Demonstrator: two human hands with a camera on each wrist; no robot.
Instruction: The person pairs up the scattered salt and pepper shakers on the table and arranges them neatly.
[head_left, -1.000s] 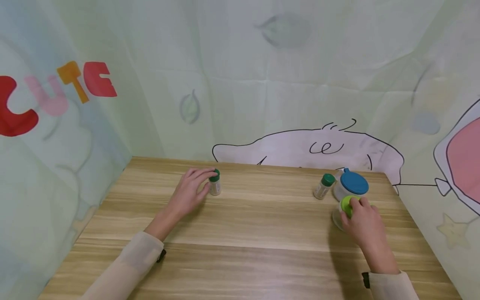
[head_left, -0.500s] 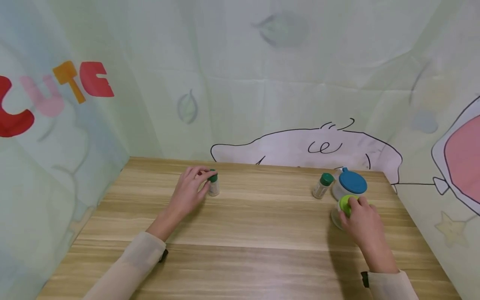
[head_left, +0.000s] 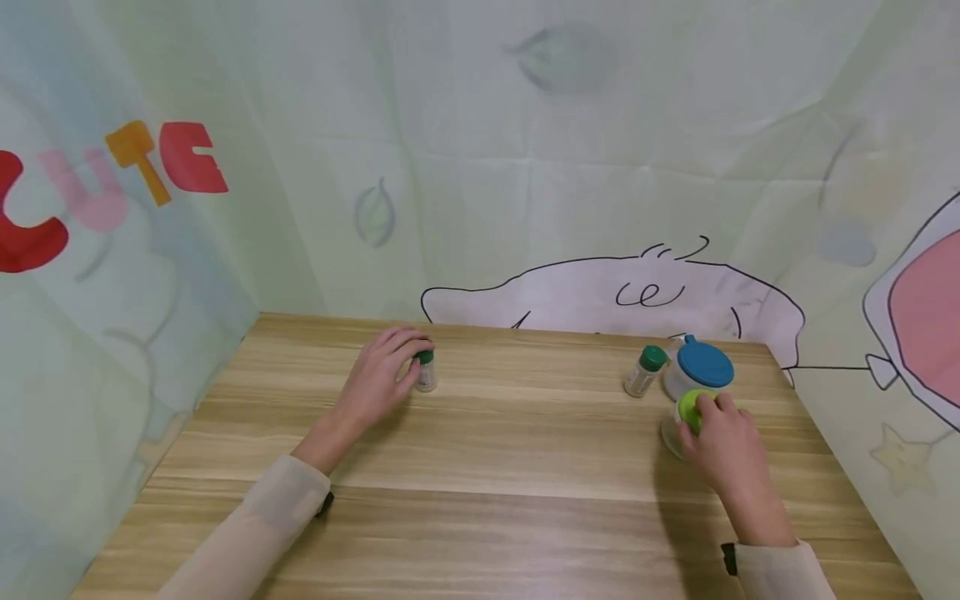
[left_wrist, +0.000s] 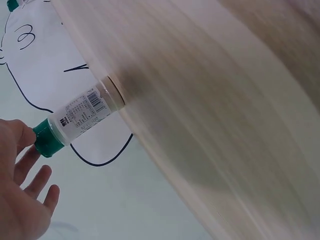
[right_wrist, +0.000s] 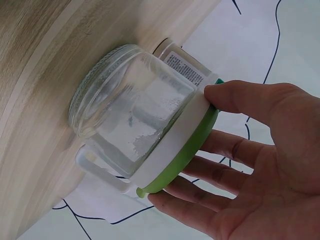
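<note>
A small labelled bottle with a green cap (head_left: 425, 371) stands upright on the wooden table (head_left: 487, 467) at the back left. My left hand (head_left: 415, 360) is beside it, fingers arched over the cap. In the left wrist view one digit touches the cap of the bottle (left_wrist: 75, 120) while the other fingers (left_wrist: 37, 182) stay clear. At the right, my right hand (head_left: 708, 412) grips the green lid (right_wrist: 185, 145) of a clear glass jar (right_wrist: 130, 120) that rests on the table, thumb on one side and fingers on the other.
A jar with a blue lid (head_left: 702, 367) stands just behind the green-lidded jar, and a second green-capped bottle (head_left: 645, 372) stands to its left. Printed cloth walls (head_left: 525, 167) enclose the table at the back and both sides.
My left fingers have slid a little further over the bottle's cap. The right hand keeps its hold on the green lid.
</note>
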